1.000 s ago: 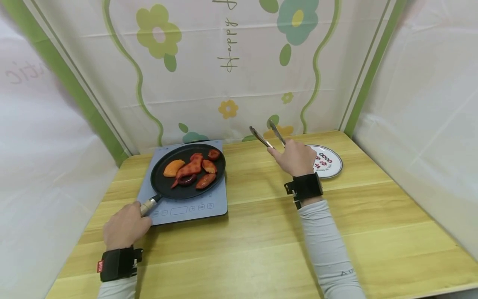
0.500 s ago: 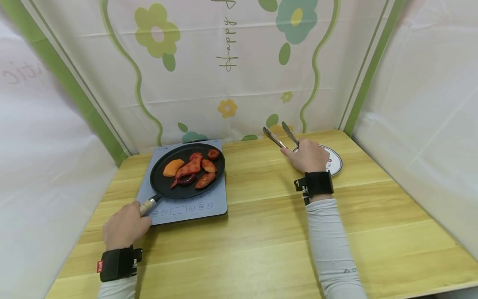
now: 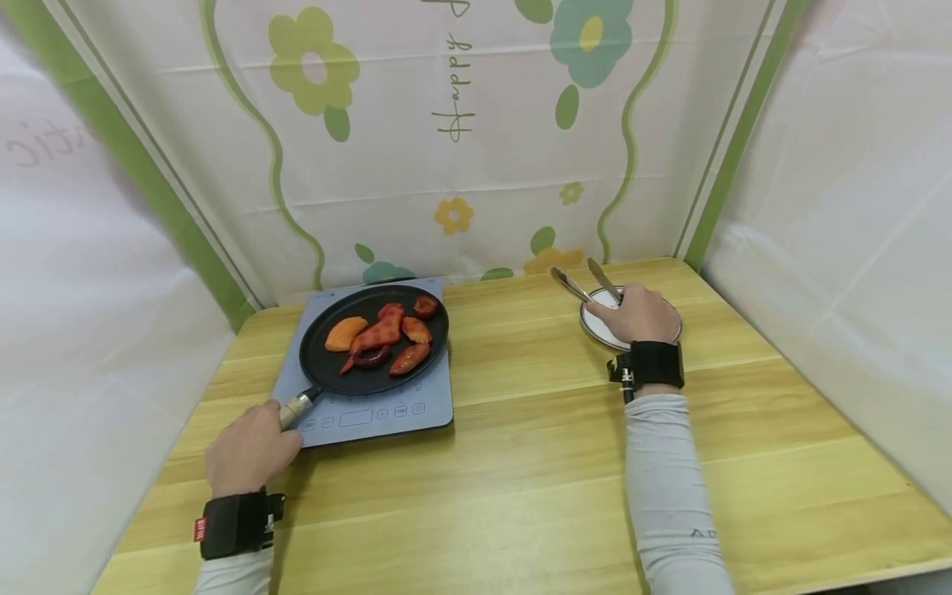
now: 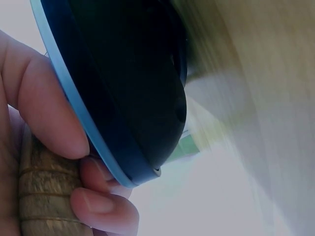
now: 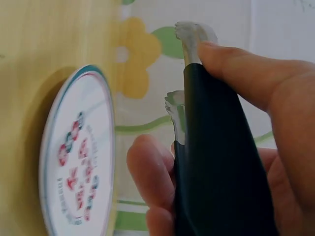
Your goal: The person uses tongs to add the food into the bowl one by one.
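Note:
My left hand point(image 3: 249, 450) grips the wooden handle point(image 4: 49, 196) of a black frying pan point(image 3: 335, 382). The pan sits on a flat induction cooker point(image 3: 439, 405) and holds several pieces of food, among them an orange wedge point(image 3: 346, 334) and a reddish spotted piece point(image 3: 381, 330). In my right hand point(image 3: 641, 316) is a pair of metal tongs point(image 3: 571, 286) with dark handles, their tips apart and nothing between them. Below the tongs lies a white plate point(image 5: 78, 162) with printed red and green marks, partly covered by the hand in the head view.
Everything stands on a wood-grain table point(image 3: 506, 463). Behind it hangs a white cloth point(image 3: 387, 165) printed with flowers, and white sheets point(image 3: 855, 273) flank both sides. Bare tabletop lies between cooker and plate.
My right hand has moved right and slightly down with the tongs, from left of the plate to over it. The left hand and the pan have stayed in place.

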Available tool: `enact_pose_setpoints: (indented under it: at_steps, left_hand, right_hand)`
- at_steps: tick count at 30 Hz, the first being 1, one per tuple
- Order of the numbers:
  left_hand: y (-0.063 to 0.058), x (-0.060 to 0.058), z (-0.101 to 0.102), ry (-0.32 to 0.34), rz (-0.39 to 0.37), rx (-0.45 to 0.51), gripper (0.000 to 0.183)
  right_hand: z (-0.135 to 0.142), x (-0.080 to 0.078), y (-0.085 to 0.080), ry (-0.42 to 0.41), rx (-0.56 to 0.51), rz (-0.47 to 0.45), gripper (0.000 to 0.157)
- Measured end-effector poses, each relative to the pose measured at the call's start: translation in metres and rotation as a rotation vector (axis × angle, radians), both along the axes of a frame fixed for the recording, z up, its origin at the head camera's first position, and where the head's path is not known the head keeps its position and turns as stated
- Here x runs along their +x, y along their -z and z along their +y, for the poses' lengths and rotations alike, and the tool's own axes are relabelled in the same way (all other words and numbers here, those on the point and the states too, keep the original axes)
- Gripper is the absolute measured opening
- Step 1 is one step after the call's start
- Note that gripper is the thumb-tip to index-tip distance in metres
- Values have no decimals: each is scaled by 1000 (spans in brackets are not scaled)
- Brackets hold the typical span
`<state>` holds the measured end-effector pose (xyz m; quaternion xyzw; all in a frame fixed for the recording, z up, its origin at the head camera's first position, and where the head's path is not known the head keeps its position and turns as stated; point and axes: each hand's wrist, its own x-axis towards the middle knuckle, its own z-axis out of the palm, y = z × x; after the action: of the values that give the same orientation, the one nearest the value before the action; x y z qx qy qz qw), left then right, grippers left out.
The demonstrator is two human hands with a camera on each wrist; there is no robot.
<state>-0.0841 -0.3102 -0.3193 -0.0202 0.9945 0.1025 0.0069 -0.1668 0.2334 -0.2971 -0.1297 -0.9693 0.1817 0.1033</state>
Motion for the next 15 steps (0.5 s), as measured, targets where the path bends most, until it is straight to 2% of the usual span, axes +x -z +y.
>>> enact_pose_setpoints:
  at_steps: [5,10,15]
  left_hand:
    - [-1,0,0,9,16,-3,12]
    - [-2,0,0,16,18,-1,12]
    - [-2,0,1,20,16,-3,12]
  right_hand:
    - [10,-2,13,30,-5,-32,59]
    - [18,-8,24,78,-13,-64,58]
    - [24,-8,29,129,-58,-82,58]
